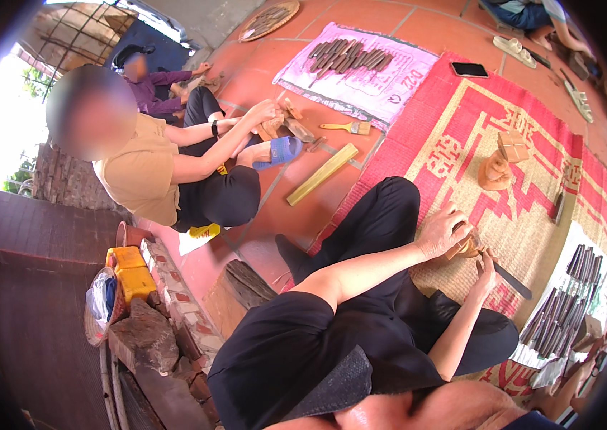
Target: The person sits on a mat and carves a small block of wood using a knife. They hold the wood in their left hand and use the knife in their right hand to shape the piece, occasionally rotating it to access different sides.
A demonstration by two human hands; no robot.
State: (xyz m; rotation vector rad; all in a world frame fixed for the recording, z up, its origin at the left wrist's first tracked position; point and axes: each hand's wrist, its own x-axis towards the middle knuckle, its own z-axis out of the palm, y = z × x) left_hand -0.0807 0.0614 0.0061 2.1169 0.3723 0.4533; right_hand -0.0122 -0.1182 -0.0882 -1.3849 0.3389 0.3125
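My left hand (444,233) is closed round a small brown wood carving (467,249) above the straw mat. My right hand (485,278) is closed beside it, fingers against the carving's near side, on a slim carving tool whose end meets the wood. A dark flat blade (513,281) lies or sticks out just right of my right fingers; whether it belongs to the held tool I cannot tell. Farther off on the mat stands a rounded wood carving (495,172), with a squared wood block (513,146) at its far side.
Rows of dark carving tools (561,308) lie at right, more (350,56) on a pink cloth (296,64). A phone (469,69) rests on the red-patterned mat (418,154). At left a person (138,165) works wood near a brush (346,127) and a wooden strip (323,174).
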